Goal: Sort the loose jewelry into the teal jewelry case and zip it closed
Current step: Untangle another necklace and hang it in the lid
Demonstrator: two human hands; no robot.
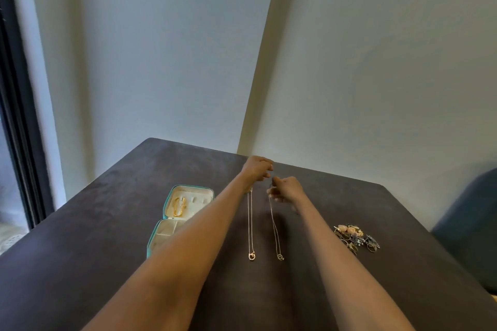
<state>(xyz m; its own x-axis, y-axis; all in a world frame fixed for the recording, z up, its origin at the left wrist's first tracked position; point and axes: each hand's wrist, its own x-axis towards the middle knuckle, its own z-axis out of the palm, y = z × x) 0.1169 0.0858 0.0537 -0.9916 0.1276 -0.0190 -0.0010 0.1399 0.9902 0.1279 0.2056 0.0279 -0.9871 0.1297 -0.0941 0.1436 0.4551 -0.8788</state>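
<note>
Pinching 2 thin necklaces up off the counter [107, 223]: left hand [256, 169] gripping the rose-gold chain [251, 223], right hand [286, 189] gripping the silver chain [274, 226]; teal jewelry case [172, 220] lying open at 9 o'clock, ring pile [356, 239] at 3 o'clock; risking tangling, dangling so close together.
</note>
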